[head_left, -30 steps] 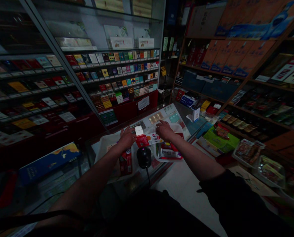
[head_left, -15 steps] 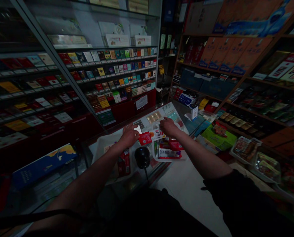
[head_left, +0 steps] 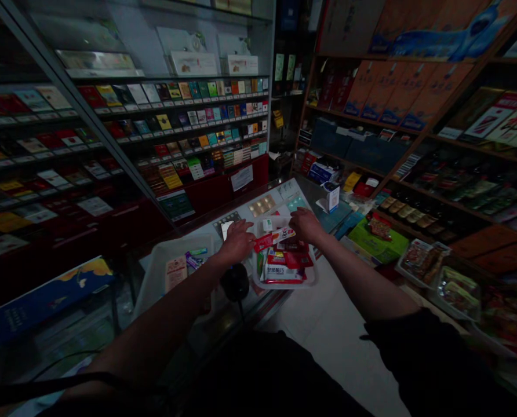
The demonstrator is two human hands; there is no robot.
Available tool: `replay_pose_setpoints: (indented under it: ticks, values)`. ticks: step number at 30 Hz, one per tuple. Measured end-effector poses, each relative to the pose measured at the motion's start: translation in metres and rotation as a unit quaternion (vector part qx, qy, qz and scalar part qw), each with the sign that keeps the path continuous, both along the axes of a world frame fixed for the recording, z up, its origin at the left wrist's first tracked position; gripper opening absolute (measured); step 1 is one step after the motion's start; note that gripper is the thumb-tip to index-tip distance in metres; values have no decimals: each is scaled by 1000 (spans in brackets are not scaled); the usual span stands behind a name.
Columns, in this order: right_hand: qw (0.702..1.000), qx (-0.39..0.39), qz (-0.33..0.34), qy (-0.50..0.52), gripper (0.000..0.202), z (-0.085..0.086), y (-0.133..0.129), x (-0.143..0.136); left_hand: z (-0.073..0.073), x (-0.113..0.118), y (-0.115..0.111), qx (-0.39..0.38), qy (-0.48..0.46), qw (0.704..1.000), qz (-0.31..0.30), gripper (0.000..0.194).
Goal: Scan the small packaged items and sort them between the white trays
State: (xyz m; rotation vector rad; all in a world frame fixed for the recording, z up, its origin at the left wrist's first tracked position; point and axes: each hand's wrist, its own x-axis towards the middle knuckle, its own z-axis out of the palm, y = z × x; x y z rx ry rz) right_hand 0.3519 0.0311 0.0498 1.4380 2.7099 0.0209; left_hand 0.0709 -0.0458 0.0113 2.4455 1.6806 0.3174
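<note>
A long red-and-white snack packet (head_left: 272,238) lies slanted over the right white plastic basket (head_left: 290,285). My right hand (head_left: 306,226) has its fingers curled in at the packet's right end and appears to pinch it. Fingers outstretched, my left hand (head_left: 237,240) is beside the packet's red left end; any contact is hard to make out. Inside the right basket are several snack packets, among them a white pouch (head_left: 282,272) and a red one (head_left: 299,259). Under my left forearm stands another white basket (head_left: 148,272), holding a pinkish packet (head_left: 175,272) and purple ones.
A black computer mouse (head_left: 235,282) with a cable sits between the baskets. Behind my left hand is a small bright white object (head_left: 226,229). Shelves of cigarette packs (head_left: 197,116) face me; orange boxes (head_left: 397,92) fill the right shelves. A blue box (head_left: 50,292) lies at left.
My left hand has spread its fingers away from the packet's red end. The packet has tilted up toward my right hand, and the view has shifted slightly, showing more of the right basket.
</note>
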Motion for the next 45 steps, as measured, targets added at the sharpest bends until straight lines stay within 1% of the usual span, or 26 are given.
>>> replay_pose_setpoints:
  ticks: [4,7,10,13,16,20,23,26,29,31,33,35,37,40,43,45]
  values:
    - [1000,-25,-4,6,25,-7,-7,28,-3,16,-2,-50,4,998,-24,28]
    - [999,-35,11,17,23,-8,-10,46,0,16,-1,-39,-12,999,8,28]
    - [999,-36,24,32,21,-11,-7,59,2,2,-1,-14,-20,999,41,28]
    - [997,-40,45,50,19,-19,-6,65,0,-21,-12,24,-29,997,71,26]
    - [994,-37,59,89,17,-33,-9,67,-5,-49,-37,46,-26,991,119,28]
    - [981,-31,68,178,15,-56,-16,71,-12,-80,-88,54,-24,978,198,33]
    - [969,-33,62,236,14,-74,-22,72,-20,-92,-132,48,-40,964,257,37]
    - [957,-38,56,282,19,-90,-30,69,-30,-92,-175,36,-55,946,316,41]
    - [948,-53,51,309,21,-104,-43,61,-39,-87,-211,18,-62,931,359,40]
    - [945,-68,47,317,19,-110,-52,52,-44,-84,-230,15,-68,924,376,38]
    - [942,-82,58,319,18,-112,-61,42,-48,-82,-244,15,-73,920,385,35]
    - [940,-92,73,321,18,-111,-67,29,-52,-84,-252,12,-82,918,388,34]
    - [938,-101,80,321,19,-106,-73,14,-55,-89,-256,8,-93,918,386,32]
    - [937,-110,91,319,16,-91,-82,-15,-62,-105,-253,13,-106,921,375,31]
    - [937,-112,107,313,14,-72,-94,-48,-71,-122,-242,22,-117,930,348,32]
    - [943,-115,109,293,14,-61,-103,-73,-76,-131,-231,13,-111,937,330,34]
